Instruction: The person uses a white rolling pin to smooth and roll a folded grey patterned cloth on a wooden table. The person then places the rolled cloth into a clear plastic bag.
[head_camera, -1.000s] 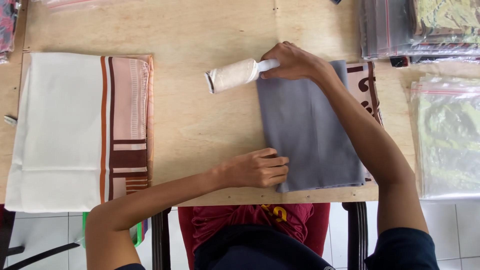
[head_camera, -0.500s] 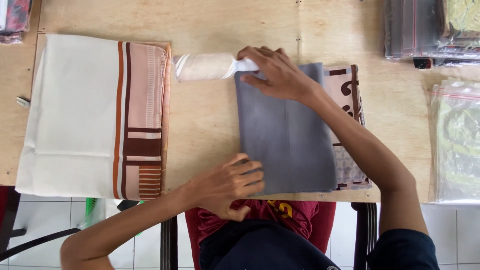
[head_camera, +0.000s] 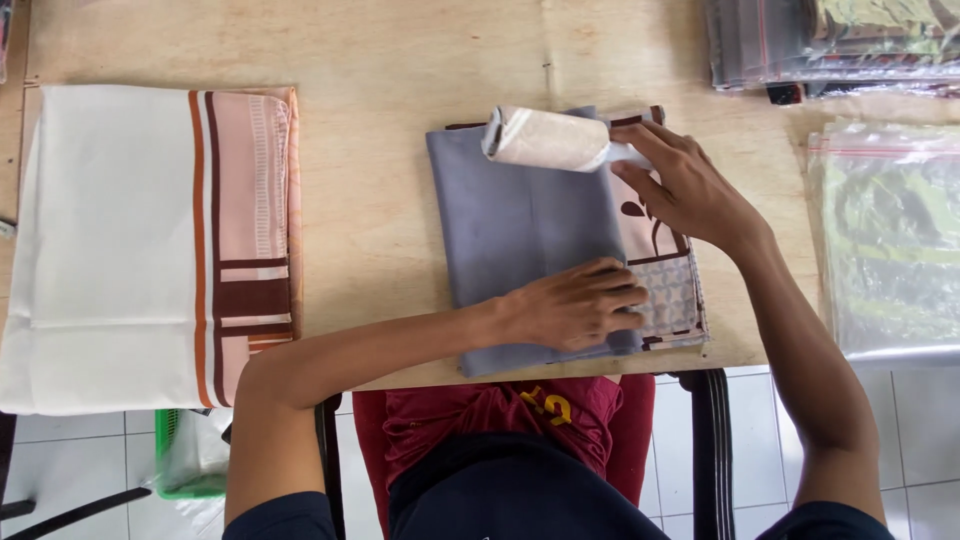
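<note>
The right hand (head_camera: 690, 190) has its grip wrapped around the handle of a lint roller (head_camera: 548, 138), held level across the far edge of the folded grey cloth (head_camera: 520, 230). The left hand (head_camera: 575, 305) lies flat, fingers spread, pressing the cloth's near edge to the tabletop (head_camera: 400, 60).

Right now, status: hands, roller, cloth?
Right hand grips white lint roller at far edge of folded grey cloth. Left hand flat, pinning near edge. Nothing obstructing.
</note>
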